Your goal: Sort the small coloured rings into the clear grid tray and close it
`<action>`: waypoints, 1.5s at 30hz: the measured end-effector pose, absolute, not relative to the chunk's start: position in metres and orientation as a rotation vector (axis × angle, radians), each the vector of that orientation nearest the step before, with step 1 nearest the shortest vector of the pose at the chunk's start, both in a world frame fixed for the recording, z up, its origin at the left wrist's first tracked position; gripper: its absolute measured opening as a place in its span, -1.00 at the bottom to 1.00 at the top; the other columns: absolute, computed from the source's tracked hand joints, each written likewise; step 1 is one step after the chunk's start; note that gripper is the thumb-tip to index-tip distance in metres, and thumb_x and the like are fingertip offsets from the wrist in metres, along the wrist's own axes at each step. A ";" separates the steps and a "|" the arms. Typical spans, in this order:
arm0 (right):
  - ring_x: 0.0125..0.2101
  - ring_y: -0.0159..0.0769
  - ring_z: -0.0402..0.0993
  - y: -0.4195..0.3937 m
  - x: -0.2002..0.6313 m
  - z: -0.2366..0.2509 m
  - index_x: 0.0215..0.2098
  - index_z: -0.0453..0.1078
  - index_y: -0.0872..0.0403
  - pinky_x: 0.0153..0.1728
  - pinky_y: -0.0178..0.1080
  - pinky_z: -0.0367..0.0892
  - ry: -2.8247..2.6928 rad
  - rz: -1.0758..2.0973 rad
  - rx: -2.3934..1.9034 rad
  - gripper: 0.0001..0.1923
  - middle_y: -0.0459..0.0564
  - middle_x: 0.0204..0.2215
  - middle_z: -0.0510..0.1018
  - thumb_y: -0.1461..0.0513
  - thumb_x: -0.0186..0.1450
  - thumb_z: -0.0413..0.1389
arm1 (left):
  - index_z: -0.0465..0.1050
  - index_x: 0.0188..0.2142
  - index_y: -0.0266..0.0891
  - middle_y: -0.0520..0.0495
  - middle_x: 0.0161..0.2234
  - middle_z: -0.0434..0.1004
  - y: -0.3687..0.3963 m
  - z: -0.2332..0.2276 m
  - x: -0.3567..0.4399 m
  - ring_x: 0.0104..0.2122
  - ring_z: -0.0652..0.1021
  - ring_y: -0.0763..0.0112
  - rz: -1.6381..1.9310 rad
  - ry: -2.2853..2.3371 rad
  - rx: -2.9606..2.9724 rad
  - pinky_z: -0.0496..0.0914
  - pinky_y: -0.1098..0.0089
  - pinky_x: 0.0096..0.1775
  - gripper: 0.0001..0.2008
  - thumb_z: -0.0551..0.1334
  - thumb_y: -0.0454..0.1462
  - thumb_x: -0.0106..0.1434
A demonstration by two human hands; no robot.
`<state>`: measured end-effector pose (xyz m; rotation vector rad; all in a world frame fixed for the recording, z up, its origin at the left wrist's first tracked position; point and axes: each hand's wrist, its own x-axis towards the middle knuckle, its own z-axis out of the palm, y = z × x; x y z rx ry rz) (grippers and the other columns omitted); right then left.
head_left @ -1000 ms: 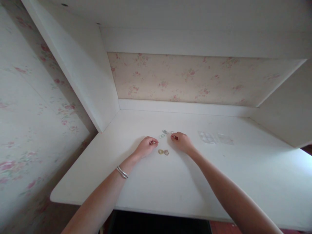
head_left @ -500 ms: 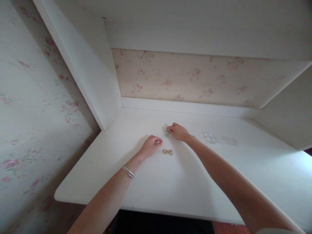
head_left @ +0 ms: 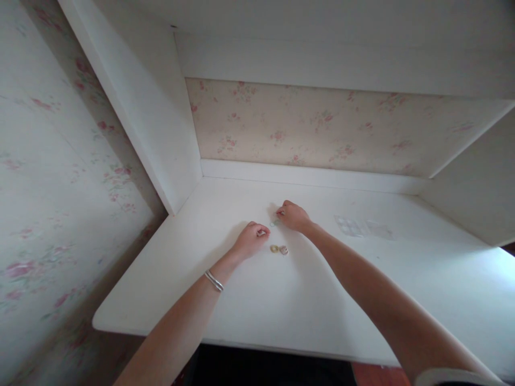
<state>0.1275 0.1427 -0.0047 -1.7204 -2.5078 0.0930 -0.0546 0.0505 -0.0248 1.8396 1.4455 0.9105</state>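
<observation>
My right hand (head_left: 293, 216) is over the back middle of the desk, thumb and fingertips pinched together; whatever they hold is too small to make out. Just below those fingertips lies a pale greenish ring-shaped piece (head_left: 273, 224). To the left, my left hand (head_left: 252, 239) rests on its side with the fingers curled into a pinch, and any object in it cannot be made out. Near its fingertips, a yellowish ring (head_left: 274, 249) lies beside a pinkish-white ring-like piece (head_left: 284, 250). A silver bangle (head_left: 214, 280) circles my left wrist.
The white desk (head_left: 306, 316) has a raised board along its back and a side panel (head_left: 140, 107) at left. A clear plastic sheet with compartments (head_left: 349, 225) and a clear plastic bag (head_left: 379, 229) lie flat to the right. An overhead shelf (head_left: 322, 59) spans above.
My right fingertips have drawn up slightly, and the pale bluish piece seen under them before no longer shows. My left hand stays nearly still. The view has shifted a little.
</observation>
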 end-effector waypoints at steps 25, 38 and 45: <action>-0.17 -0.18 0.37 0.129 0.122 0.002 -0.12 0.35 0.16 -0.22 -0.21 0.24 -2.812 -0.192 -1.597 -0.73 0.18 -0.10 0.33 0.33 0.33 -0.14 | 0.52 -0.28 -0.25 -0.08 -0.28 0.47 0.053 -0.030 -0.055 -0.30 0.45 0.41 0.901 1.416 1.869 0.33 0.43 -0.19 -0.80 0.17 -0.25 0.14; -0.24 -0.26 0.34 0.103 0.140 0.029 -0.09 0.27 0.15 -0.25 -0.25 0.18 -2.704 -0.310 -1.576 -0.69 0.17 -0.11 0.28 0.32 0.38 -0.26 | 0.53 -0.29 -0.24 -0.06 -0.29 0.49 0.051 -0.024 -0.054 -0.30 0.47 0.41 0.885 1.436 1.856 0.34 0.44 -0.20 -0.81 0.18 -0.26 0.13; -0.32 -0.30 0.31 0.042 0.173 0.016 -0.19 0.33 0.11 -0.20 -0.24 0.09 -2.601 -0.258 -1.393 -0.72 0.06 -0.23 0.35 0.28 0.40 -0.21 | 0.52 -0.27 -0.22 -0.06 -0.27 0.49 0.049 -0.021 -0.053 -0.29 0.47 0.39 0.854 1.450 1.856 0.34 0.42 -0.20 -0.79 0.16 -0.24 0.15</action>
